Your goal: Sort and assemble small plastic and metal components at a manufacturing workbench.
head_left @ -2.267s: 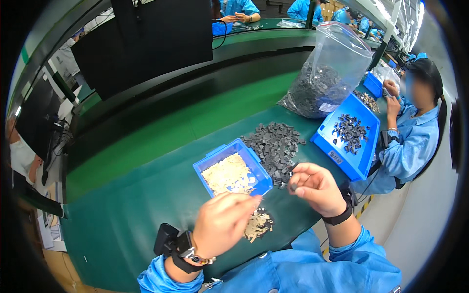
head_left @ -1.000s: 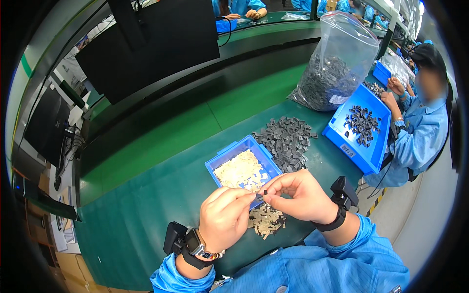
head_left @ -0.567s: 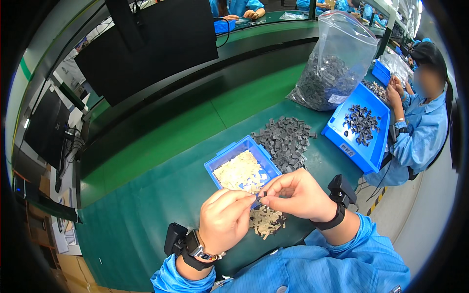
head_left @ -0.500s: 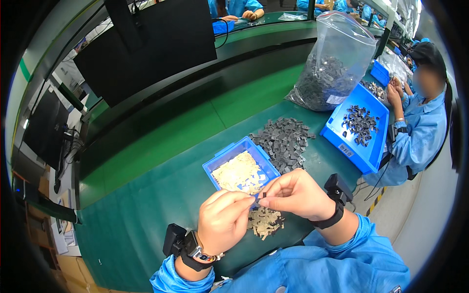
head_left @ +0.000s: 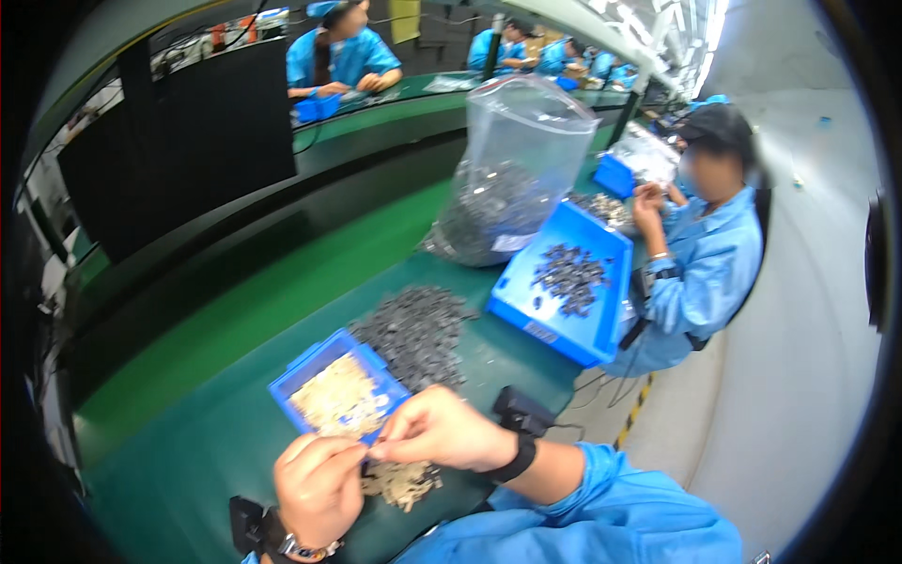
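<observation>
Both hands meet at their fingertips just in front of a small blue bin [head_left: 284,383] of thin cream-coloured pieces [head_left: 338,395]. My left hand [head_left: 319,484] is closed in a pinch, and what its fingers hold is hidden. My right hand [head_left: 449,434] pinches a small dark piece, mostly covered by the fingers and blurred. Beneath the hands lies a loose heap of small tan strips [head_left: 404,482] with dark bits among them. A wide pile of small dark grey flat pieces [head_left: 413,329] is spread on the green table behind the right hand, beside the bin.
A large clear zip bag [head_left: 507,197] of dark pieces stands behind a bigger blue tray [head_left: 601,352] holding small black parts [head_left: 571,279]. At right a co-worker [head_left: 709,244] handles parts. A black panel [head_left: 178,141] stands at far left; another person [head_left: 343,61] sits across.
The view has swung to the right, so the table, bins and hands appear further left and lower. My hands keep their fingertips together over the same spot.
</observation>
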Available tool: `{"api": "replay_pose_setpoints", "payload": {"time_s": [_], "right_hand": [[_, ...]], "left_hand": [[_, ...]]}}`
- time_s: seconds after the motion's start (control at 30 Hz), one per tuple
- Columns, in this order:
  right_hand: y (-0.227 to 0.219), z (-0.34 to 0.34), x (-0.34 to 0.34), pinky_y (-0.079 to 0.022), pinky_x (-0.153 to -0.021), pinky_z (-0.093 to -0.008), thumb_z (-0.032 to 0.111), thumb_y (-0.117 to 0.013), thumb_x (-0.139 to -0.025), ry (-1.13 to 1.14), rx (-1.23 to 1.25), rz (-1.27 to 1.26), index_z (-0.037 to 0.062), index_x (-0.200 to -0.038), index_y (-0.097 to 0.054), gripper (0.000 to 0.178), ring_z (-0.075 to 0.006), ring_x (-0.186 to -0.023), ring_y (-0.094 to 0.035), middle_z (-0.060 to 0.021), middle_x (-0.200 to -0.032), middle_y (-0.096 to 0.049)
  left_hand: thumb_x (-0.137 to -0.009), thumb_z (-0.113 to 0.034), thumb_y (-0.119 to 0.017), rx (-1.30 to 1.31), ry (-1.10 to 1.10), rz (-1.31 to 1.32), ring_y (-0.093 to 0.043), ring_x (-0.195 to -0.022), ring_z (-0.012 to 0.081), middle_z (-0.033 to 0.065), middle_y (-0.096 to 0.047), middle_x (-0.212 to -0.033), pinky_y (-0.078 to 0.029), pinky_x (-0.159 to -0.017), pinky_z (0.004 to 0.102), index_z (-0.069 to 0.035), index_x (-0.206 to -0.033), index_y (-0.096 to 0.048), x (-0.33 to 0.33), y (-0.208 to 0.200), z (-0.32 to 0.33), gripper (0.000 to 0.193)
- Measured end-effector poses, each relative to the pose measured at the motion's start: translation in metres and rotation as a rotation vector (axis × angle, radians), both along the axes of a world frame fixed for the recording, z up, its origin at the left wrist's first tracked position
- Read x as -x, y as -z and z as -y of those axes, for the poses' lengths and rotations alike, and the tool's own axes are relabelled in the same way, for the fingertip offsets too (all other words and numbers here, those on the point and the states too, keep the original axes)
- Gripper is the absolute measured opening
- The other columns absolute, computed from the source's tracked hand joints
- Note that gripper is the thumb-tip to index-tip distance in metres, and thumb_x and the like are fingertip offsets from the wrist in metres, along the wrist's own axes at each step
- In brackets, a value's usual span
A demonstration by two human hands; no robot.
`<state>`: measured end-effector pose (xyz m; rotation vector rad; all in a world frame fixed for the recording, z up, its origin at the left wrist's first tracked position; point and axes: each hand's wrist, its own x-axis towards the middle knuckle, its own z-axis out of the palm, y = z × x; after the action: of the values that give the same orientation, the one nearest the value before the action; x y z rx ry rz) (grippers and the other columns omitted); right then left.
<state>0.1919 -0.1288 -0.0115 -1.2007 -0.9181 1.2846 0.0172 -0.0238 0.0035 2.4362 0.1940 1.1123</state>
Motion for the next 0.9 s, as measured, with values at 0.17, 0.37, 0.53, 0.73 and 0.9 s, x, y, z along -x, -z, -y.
{"api": "replay_pose_setpoints", "payload": {"time_s": [0.17, 0.37, 0.53, 0.73, 0.9], "right_hand": [[0.017, -0.007, 0.024, -0.054, -0.071, -0.0264, 0.002, -0.07, -0.089, -0.04, -0.045, -0.708, 0.0079, -0.072, -0.047, 0.029, -0.0152, -0.077, -0.066, -0.0082, -0.084, -0.067], [0.021, 0.001, 0.031, -0.053, -0.069, -0.0268, 0.002, -0.07, -0.089, 0.089, -0.34, -0.358, -0.0036, -0.101, -0.066, 0.013, -0.0144, -0.075, -0.063, -0.0076, -0.085, -0.065], [0.011, 0.001, 0.03, -0.049, -0.069, -0.0312, 0.003, -0.067, -0.09, 0.175, -0.718, 0.301, -0.0039, -0.113, -0.065, 0.024, -0.0176, -0.079, -0.06, -0.0096, -0.091, -0.062], [0.0, 0.002, 0.035, -0.047, -0.075, -0.0387, 0.01, -0.066, -0.087, 0.256, -0.784, 0.905, -0.0014, -0.107, -0.061, 0.023, -0.031, -0.083, -0.055, -0.0121, -0.089, -0.055], [0.005, 0.0, 0.037, -0.047, -0.076, -0.0402, 0.009, -0.066, -0.085, 0.259, -0.718, 0.907, 0.0, -0.1, -0.059, 0.019, -0.0328, -0.083, -0.055, -0.0132, -0.09, -0.056]], "left_hand": [[-0.078, 0.009, -0.067, 0.101, -0.016, 0.031, -0.066, -0.079, 0.0326, 0.0167, -0.069, -0.087, -0.053, -0.072, 0.0394, 0.004, -0.09, -0.069, 0.013, -0.011, 0.008, 0.014], [-0.077, 0.011, -0.065, 0.203, 0.002, 0.086, -0.066, -0.077, 0.0316, 0.0171, -0.068, -0.084, -0.053, -0.07, 0.0365, 0.005, -0.086, -0.068, 0.004, -0.012, 0.013, 0.011], [-0.078, 0.01, -0.064, 0.223, -0.04, 0.047, -0.066, -0.077, 0.0317, 0.0172, -0.068, -0.084, -0.053, -0.072, 0.0359, 0.006, -0.087, -0.067, 0.008, -0.013, 0.014, 0.01], [-0.08, 0.008, -0.064, 0.247, -0.104, -0.015, -0.067, -0.078, 0.031, 0.0176, -0.068, -0.086, -0.053, -0.072, 0.0351, 0.005, -0.088, -0.068, 0.011, -0.011, 0.019, 0.01], [-0.079, 0.005, -0.067, 0.328, -0.152, -0.065, -0.064, -0.071, 0.0314, 0.0165, -0.065, -0.077, -0.051, -0.065, 0.0374, 0.003, -0.082, -0.066, 0.009, -0.012, 0.023, 0.004]]}}
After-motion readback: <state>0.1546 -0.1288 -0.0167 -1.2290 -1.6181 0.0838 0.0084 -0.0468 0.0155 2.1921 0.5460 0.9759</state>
